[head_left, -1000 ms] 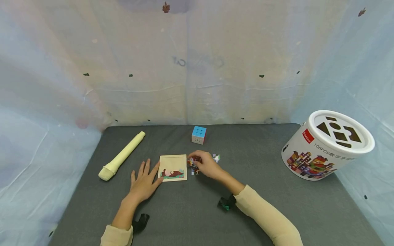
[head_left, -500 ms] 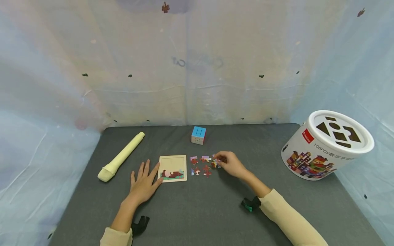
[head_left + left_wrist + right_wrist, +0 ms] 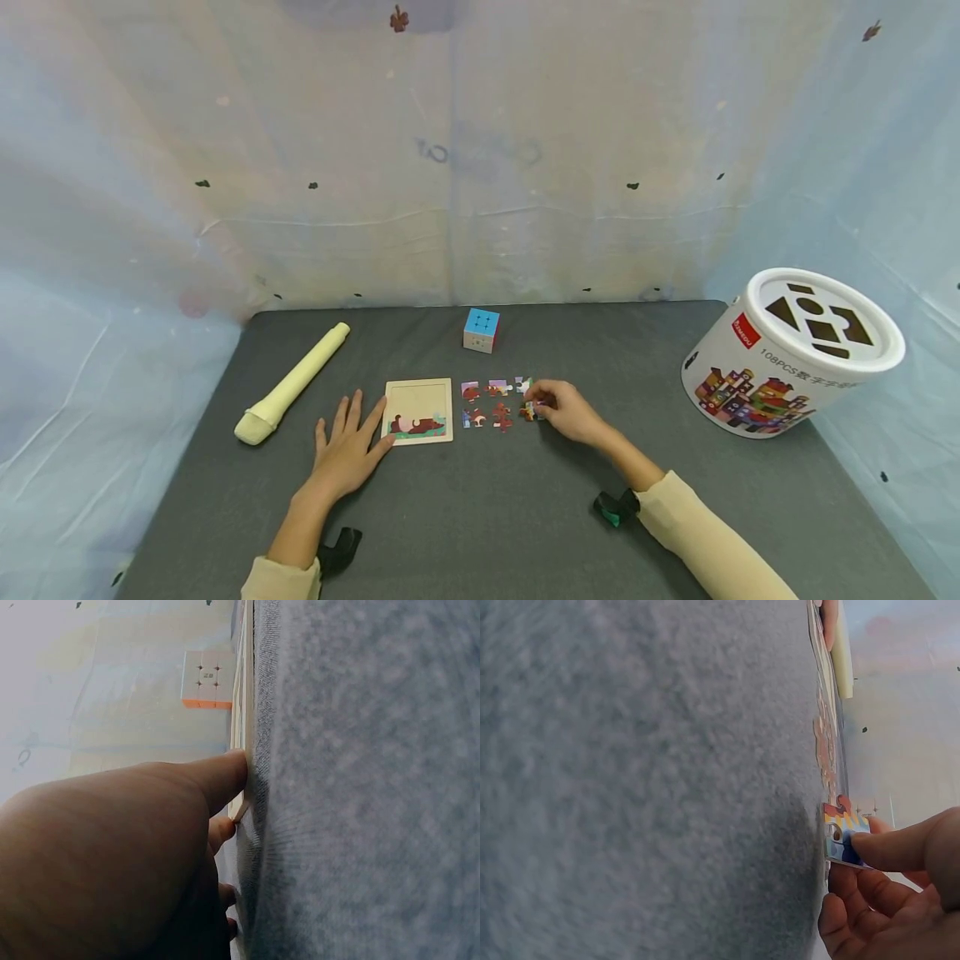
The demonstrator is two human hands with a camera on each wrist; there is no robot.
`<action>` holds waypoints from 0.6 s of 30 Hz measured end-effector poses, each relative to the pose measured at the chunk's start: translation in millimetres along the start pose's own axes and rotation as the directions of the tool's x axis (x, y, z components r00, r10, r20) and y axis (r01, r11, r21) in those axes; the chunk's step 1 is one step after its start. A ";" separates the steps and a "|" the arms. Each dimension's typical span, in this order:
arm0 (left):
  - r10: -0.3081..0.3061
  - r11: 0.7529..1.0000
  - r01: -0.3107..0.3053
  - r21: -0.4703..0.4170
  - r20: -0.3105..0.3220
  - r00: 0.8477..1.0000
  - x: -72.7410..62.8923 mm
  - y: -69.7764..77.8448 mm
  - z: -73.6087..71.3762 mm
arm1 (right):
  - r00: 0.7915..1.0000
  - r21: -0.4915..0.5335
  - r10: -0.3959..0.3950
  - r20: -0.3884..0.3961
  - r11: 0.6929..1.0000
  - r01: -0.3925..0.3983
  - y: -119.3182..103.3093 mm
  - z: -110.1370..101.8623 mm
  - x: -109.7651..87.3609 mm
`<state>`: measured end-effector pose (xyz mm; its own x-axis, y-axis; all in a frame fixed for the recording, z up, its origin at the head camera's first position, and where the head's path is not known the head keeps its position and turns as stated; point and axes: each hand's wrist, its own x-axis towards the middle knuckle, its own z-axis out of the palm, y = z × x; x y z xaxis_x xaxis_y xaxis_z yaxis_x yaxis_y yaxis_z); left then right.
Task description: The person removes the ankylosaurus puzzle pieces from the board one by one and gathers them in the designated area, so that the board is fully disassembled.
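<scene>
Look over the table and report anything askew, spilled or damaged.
Nothing looks spilled or plainly damaged. The puzzle pieces lie loose, but in two rows beside the frame. Only the tub seems to lean outward, though that may be lens distortion near the picture's edge.

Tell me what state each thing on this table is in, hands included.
Left hand: spread, touching the puzzle frame.
Right hand: pinching a puzzle piece.
Puzzle piece: held, tilted up.
Puzzle frame: picture along the bottom, bare above.
Five loose pieces: lying beside the frame.
Cube: each visible face one colour.
Pale yellow stick: lying down.
Bucket: lid on.
</scene>
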<state>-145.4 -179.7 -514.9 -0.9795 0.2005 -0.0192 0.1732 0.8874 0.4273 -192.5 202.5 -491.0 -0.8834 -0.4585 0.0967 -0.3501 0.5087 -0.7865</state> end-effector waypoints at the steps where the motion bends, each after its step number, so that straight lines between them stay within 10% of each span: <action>1: -0.002 1.000 0.002 0.000 0.003 1.000 0.1 0.0 -0.2 | 1.000 0.001 -0.002 0.003 1.000 0.002 0.0 0.6 0.0; 18: -0.003 1.000 0.003 -0.012 0.004 1.000 -0.2 0.5 -0.8 | 0.999 -0.124 -0.033 0.023 0.992 0.036 0.5 7.2 -1.0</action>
<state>-145.1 -179.6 -514.0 -0.9795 0.1999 -0.0240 0.1694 0.8830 0.4378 -189.5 198.0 -495.9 -0.8637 -0.4922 0.1086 -0.4178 0.5785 -0.7005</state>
